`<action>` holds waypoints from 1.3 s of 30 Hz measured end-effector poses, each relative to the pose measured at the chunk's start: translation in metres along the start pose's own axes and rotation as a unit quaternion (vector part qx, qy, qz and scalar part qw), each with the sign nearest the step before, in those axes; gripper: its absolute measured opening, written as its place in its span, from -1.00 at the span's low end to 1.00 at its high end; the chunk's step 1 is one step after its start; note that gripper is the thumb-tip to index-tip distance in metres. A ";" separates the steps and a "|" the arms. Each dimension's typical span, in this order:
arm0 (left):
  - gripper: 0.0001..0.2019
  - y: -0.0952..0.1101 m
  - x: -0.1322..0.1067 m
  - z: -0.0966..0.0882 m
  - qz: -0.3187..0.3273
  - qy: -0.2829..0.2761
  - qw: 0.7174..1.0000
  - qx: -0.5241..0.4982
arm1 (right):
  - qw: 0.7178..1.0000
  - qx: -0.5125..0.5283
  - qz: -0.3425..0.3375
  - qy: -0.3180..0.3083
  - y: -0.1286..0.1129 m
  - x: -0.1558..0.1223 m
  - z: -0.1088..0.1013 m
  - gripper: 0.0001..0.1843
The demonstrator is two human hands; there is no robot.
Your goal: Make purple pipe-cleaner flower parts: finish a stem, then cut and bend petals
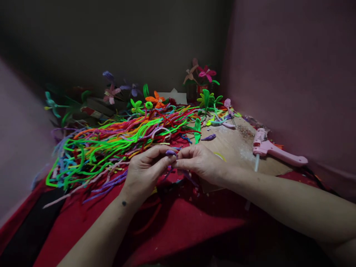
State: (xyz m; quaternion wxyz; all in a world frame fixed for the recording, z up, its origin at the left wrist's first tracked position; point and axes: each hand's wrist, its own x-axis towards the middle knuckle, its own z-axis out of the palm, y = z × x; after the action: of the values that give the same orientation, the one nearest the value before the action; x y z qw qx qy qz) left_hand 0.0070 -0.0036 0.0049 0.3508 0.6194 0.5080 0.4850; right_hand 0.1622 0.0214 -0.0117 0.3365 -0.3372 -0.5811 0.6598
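Note:
Between my two hands is a purple pipe cleaner [171, 152], its upper part folded into a small loop. My left hand [146, 167] pinches it between thumb and fingers. Fingertips touching the left ones, my right hand [198, 163] is closed on the same purple piece, whose loose ends hang below the fingers. Just beyond the hands, a green pipe-cleaner leaf [197, 130] and a small purple petal-like piece [208, 137] lie on the cardboard. My fingers hide part of the held piece.
A big heap of colourful pipe cleaners [119, 137] spreads across the red cloth [178, 226]. Right of my hands, a pink glue gun [278, 150] rests on the cardboard sheet [230, 142]. Finished flowers, including an orange flower [155, 100] and a magenta flower [206, 73], stand behind, near the walls.

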 end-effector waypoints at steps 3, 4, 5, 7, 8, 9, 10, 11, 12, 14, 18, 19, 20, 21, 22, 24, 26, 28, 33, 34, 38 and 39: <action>-0.95 -0.002 -0.005 0.000 0.093 0.008 0.991 0.094 | 1.000 -0.006 -0.004 0.012 0.002 0.000 0.002 -0.75; -0.94 -0.002 -0.006 0.000 0.135 0.006 0.982 0.130 | 1.000 -0.009 0.000 0.014 0.003 0.000 0.002 -0.74; -0.93 -0.003 -0.008 0.000 0.175 0.003 0.971 0.163 | 1.000 -0.013 0.004 0.015 0.004 0.000 0.002 -0.74; -0.90 -0.005 -0.010 0.000 0.226 0.004 0.950 0.216 | 1.000 -0.025 0.007 0.016 0.004 0.000 0.002 -0.74; -0.90 -0.005 -0.010 0.000 0.236 0.008 0.943 0.233 | 0.999 -0.030 0.009 0.016 0.004 0.000 0.002 -0.74; -0.90 -0.006 -0.010 0.000 0.240 0.014 0.939 0.246 | 0.999 -0.033 0.014 0.015 0.003 0.000 0.002 -0.75; -0.91 -0.006 -0.010 0.000 0.242 0.019 0.936 0.255 | 0.999 -0.032 0.020 0.014 0.002 0.000 0.002 -0.76; -0.93 -0.006 -0.009 0.000 0.242 0.022 0.934 0.261 | 0.999 -0.028 0.027 0.011 0.001 0.000 0.002 -0.76; -0.95 -0.005 -0.008 0.000 0.239 0.023 0.934 0.263 | 0.999 -0.020 0.034 0.008 -0.001 -0.001 0.002 -0.75; -0.97 -0.001 -0.005 -0.001 0.207 0.037 0.946 0.247 | 0.999 -0.008 0.042 0.001 -0.003 -0.001 0.003 -0.75; -0.87 0.008 0.003 -0.008 0.047 0.077 0.991 0.097 | 0.999 0.019 0.017 0.023 -0.001 0.000 0.002 -0.77; -0.85 0.009 0.005 -0.010 -0.002 0.054 0.997 0.060 | 0.999 0.035 -0.001 0.037 0.000 0.001 0.001 -0.78; -0.83 0.009 0.006 -0.011 -0.053 0.013 0.998 0.032 | 0.997 0.054 -0.019 0.052 0.001 0.002 0.000 -0.80; -0.81 0.009 0.007 -0.011 -0.101 -0.037 0.994 0.013 | 0.995 0.074 -0.032 0.065 0.002 0.003 -0.001 -0.81; -0.79 0.008 0.007 -0.010 -0.138 -0.084 0.987 0.002 | 0.992 0.093 -0.039 0.074 0.003 0.004 -0.002 -0.81; -0.77 0.007 0.006 -0.007 -0.168 -0.135 0.976 -0.008 | 0.989 0.121 -0.037 0.080 0.003 0.005 -0.003 -0.79; -0.78 0.006 0.004 -0.004 -0.153 -0.125 0.980 -0.009 | 0.987 0.138 -0.024 0.080 0.001 0.006 -0.003 -0.79; -0.81 0.005 0.004 -0.002 -0.137 -0.101 0.985 -0.012 | 0.986 0.145 -0.026 0.075 -0.001 0.006 -0.003 -0.80; -0.79 -0.006 0.005 0.001 -0.163 -0.103 0.974 -0.119 | 0.981 0.174 -0.042 0.069 -0.002 0.006 -0.002 -0.75; -0.78 -0.009 0.005 0.003 -0.166 -0.116 0.969 -0.142 | 0.980 0.186 -0.036 0.063 -0.001 0.006 -0.002 -0.73; -0.84 -0.014 0.003 0.009 -0.187 -0.160 0.950 -0.191 | 0.977 0.208 -0.003 0.049 0.002 0.006 -0.001 -0.68; -0.85 -0.013 0.002 0.010 -0.192 -0.158 0.950 -0.187 | 0.978 0.202 -0.005 0.054 0.003 0.006 -0.002 -0.69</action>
State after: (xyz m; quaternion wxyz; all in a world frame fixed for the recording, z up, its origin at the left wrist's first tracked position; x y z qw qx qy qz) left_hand 0.0127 0.0019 -0.0094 0.6228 0.5021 0.4558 0.3901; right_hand 0.1599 0.0271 -0.0153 0.4317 -0.2948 -0.4183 0.7428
